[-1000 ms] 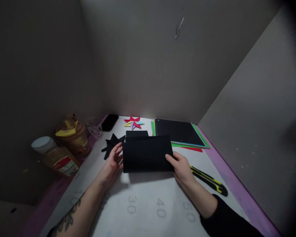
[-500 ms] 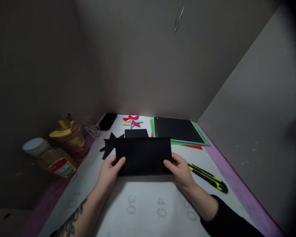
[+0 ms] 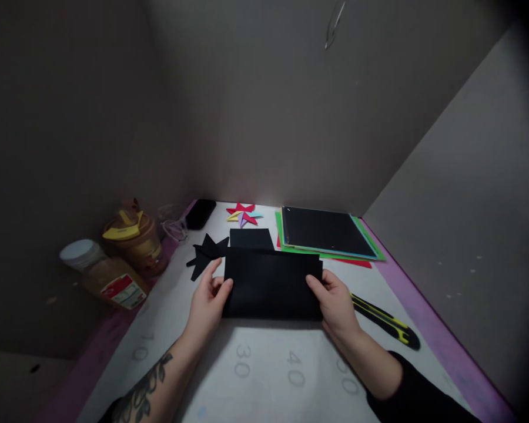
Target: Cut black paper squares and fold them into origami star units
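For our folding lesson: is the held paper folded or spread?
Apparently folded: the black paper shows a second edge near the right hand.

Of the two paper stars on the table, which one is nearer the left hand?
The black star, just beyond the left hand; the multicoloured star lies farther back.

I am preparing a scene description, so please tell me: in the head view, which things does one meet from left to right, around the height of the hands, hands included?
Jar with white lid, brown cup with yellow top, left hand, black paper, right hand, black-and-yellow utility knife.
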`<state>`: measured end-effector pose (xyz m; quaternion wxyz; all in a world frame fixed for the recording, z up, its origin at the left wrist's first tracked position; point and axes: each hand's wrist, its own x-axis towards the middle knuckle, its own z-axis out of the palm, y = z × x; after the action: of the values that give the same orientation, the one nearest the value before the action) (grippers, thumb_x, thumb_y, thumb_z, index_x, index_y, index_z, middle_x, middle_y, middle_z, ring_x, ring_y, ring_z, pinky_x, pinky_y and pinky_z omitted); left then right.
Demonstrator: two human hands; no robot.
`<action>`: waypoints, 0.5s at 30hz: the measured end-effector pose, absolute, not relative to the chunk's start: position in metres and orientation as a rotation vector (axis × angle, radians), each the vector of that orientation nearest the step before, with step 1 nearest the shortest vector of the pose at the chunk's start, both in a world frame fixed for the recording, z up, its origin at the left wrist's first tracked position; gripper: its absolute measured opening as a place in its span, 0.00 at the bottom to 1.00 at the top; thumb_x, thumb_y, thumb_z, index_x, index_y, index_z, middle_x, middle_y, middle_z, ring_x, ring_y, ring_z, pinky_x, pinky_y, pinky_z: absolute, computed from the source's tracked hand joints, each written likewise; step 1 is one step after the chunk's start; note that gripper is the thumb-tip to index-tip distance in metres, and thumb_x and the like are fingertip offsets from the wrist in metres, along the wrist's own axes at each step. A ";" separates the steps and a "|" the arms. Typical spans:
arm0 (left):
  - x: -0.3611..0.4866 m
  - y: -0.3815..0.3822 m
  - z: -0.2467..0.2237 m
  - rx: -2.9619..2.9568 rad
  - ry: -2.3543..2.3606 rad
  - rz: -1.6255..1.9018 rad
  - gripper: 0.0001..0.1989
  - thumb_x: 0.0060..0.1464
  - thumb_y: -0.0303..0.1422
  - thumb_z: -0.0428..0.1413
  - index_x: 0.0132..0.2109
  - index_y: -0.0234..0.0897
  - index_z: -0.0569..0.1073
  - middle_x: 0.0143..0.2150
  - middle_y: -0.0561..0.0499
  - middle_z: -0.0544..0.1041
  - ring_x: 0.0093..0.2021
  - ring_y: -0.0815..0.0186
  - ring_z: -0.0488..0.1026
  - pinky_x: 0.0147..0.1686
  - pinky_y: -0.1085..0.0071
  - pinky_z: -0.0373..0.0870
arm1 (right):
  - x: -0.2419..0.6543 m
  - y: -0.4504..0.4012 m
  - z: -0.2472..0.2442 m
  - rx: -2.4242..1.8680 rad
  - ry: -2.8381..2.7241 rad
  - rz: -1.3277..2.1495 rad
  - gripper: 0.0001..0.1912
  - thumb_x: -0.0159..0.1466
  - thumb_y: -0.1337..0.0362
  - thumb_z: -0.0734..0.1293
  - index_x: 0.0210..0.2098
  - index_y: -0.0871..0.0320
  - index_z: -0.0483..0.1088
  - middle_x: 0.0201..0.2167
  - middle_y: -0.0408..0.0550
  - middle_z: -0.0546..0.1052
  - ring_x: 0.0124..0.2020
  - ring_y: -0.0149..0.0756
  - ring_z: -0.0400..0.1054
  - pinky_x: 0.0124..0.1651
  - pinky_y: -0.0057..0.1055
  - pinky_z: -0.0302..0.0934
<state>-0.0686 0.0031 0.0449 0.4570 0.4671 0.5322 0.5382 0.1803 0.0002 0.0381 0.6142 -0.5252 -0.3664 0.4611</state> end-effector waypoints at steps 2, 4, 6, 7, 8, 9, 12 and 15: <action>-0.070 0.003 0.044 1.265 1.327 1.284 0.24 0.52 0.39 0.56 0.55 0.35 0.69 0.29 0.54 0.73 0.31 0.69 0.71 0.30 0.75 0.66 | 0.182 0.000 0.035 -1.234 -0.851 1.054 0.16 0.51 0.55 0.73 0.24 0.57 0.64 0.19 0.38 0.68 0.22 0.28 0.58 0.25 0.25 0.53; -0.071 0.002 0.043 1.333 1.348 1.260 0.20 0.53 0.39 0.55 0.51 0.34 0.73 0.33 0.50 0.77 0.36 0.65 0.73 0.36 0.72 0.68 | 0.182 0.000 0.033 -1.249 -0.848 1.056 0.16 0.51 0.55 0.73 0.24 0.57 0.64 0.19 0.39 0.68 0.22 0.29 0.58 0.25 0.26 0.53; -0.071 0.001 0.045 1.370 1.372 1.254 0.19 0.54 0.39 0.54 0.49 0.34 0.75 0.38 0.49 0.78 0.41 0.62 0.74 0.40 0.70 0.69 | 0.182 0.000 0.033 -1.249 -0.839 1.062 0.16 0.51 0.54 0.73 0.24 0.57 0.64 0.19 0.39 0.68 0.22 0.29 0.59 0.25 0.26 0.54; -0.071 0.000 0.046 1.386 1.379 1.250 0.18 0.54 0.39 0.54 0.49 0.35 0.75 0.40 0.48 0.79 0.42 0.61 0.74 0.41 0.69 0.69 | 0.182 0.000 0.033 -1.248 -0.835 1.065 0.17 0.51 0.54 0.73 0.24 0.57 0.64 0.19 0.39 0.69 0.22 0.29 0.59 0.26 0.26 0.54; -0.071 0.000 0.048 1.399 1.386 1.246 0.18 0.55 0.39 0.53 0.49 0.35 0.75 0.42 0.48 0.79 0.43 0.61 0.74 0.42 0.69 0.69 | 0.181 0.000 0.032 -1.248 -0.831 1.065 0.17 0.50 0.54 0.73 0.24 0.57 0.64 0.19 0.39 0.69 0.23 0.30 0.60 0.26 0.26 0.55; -0.071 -0.001 0.049 1.411 1.397 1.242 0.18 0.55 0.39 0.53 0.49 0.35 0.76 0.42 0.48 0.79 0.43 0.61 0.74 0.43 0.69 0.69 | 0.181 0.001 0.032 -1.249 -0.828 1.064 0.17 0.50 0.54 0.73 0.24 0.57 0.64 0.20 0.39 0.69 0.23 0.30 0.60 0.26 0.26 0.55; -0.070 -0.002 0.052 1.440 1.436 1.225 0.17 0.55 0.40 0.53 0.47 0.35 0.77 0.41 0.48 0.80 0.41 0.61 0.75 0.41 0.70 0.69 | 0.182 0.002 0.031 -1.252 -0.831 1.058 0.16 0.50 0.54 0.73 0.25 0.57 0.65 0.20 0.39 0.69 0.23 0.30 0.60 0.26 0.26 0.55; -0.071 -0.003 0.053 1.462 1.457 1.220 0.17 0.55 0.40 0.54 0.46 0.35 0.78 0.40 0.49 0.80 0.40 0.62 0.75 0.39 0.71 0.69 | 0.182 0.002 0.030 -1.244 -0.839 1.068 0.15 0.51 0.54 0.73 0.27 0.57 0.66 0.21 0.39 0.70 0.23 0.31 0.61 0.27 0.27 0.55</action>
<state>-0.0706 -0.0031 0.0527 0.3635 0.5682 0.5659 0.4741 0.1823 0.0019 0.0299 0.6053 -0.5376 -0.3628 0.4615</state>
